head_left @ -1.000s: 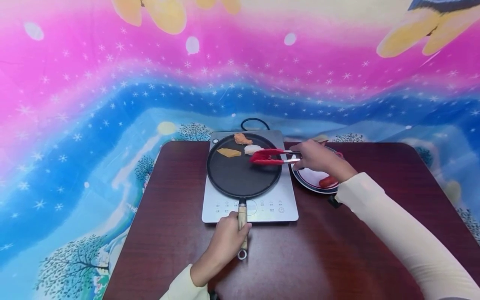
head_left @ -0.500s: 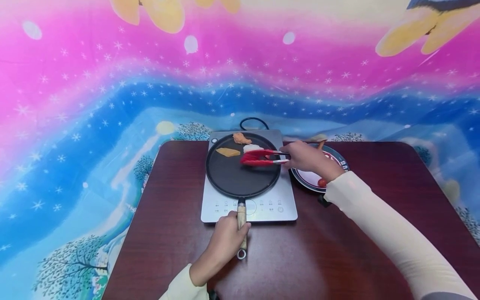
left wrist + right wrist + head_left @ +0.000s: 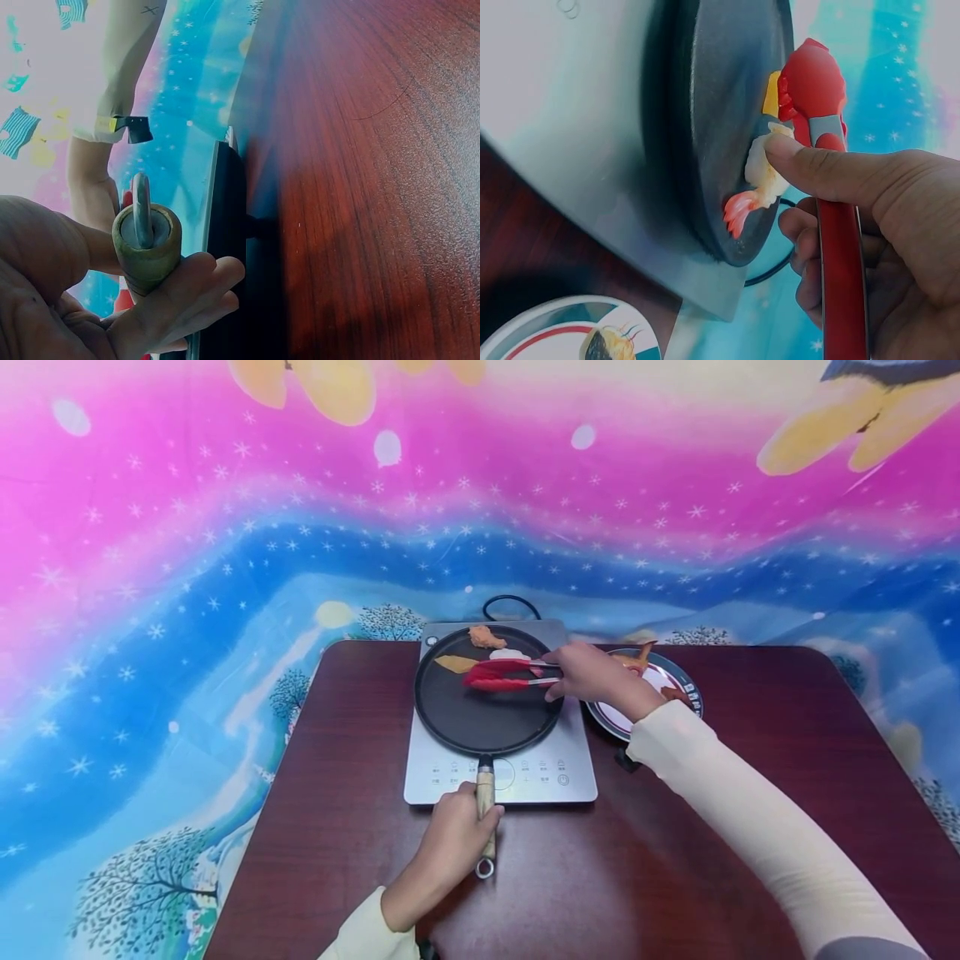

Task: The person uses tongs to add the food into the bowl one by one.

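My left hand (image 3: 454,831) grips the wooden handle (image 3: 148,259) of a flat black frying pan (image 3: 480,718), thumb over the top. My right hand (image 3: 588,672) holds red-headed tongs (image 3: 498,678) above the pan from the right. Their tips are beside a flat yellow piece (image 3: 453,664); whether they touch it I cannot tell. Just behind the tongs lies a white shrimp sushi piece (image 3: 763,169) with a red tail. An orange-brown piece like a fried drumstick (image 3: 486,637) sits at the pan's far edge.
Under the pan is a silver induction cooker (image 3: 577,781) with a black cable (image 3: 512,597) behind it. A dark-rimmed plate (image 3: 693,693) holding several food pieces stands right of it, partly behind my right arm. The dark red table (image 3: 570,877) meets a printed backdrop cloth (image 3: 225,543).
My right hand has carried the tongs leftward over the pan, from the white shrimp sushi piece toward the yellow piece. More of the plate shows. My left hand has stayed on the handle.
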`<state>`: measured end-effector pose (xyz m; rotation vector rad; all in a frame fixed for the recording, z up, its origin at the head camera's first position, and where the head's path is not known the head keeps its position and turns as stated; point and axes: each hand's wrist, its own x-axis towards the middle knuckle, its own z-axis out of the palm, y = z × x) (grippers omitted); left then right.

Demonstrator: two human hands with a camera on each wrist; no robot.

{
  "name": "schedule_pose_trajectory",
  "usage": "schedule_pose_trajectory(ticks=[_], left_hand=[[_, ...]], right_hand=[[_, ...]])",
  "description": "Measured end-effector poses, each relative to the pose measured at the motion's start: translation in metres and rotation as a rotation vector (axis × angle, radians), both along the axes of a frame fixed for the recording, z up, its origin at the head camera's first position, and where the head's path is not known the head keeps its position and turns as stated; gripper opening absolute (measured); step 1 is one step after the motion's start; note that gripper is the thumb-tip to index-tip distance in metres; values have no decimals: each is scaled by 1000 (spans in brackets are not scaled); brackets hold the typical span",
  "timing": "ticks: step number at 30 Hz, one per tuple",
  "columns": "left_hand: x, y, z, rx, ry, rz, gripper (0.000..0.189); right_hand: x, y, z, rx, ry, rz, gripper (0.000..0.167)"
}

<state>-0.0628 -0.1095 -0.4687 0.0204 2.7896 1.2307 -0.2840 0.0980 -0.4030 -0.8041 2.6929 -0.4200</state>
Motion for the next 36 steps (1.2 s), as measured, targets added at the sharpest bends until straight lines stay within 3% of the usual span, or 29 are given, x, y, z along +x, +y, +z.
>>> schedule_pose_trajectory(ticks=[7,27,36], left_hand=[[0,0,0,12,-2,-2,26],[-1,-1,-1,5,-2,-5,26],[-3,-2,-2,-40,21,-7,26]], right_hand=[[1,-8,-2,-9,-39,-17,59],[5,-42,-18,-27,-23,-5,38],[6,-52,-20,-28,-5,-25,60]])
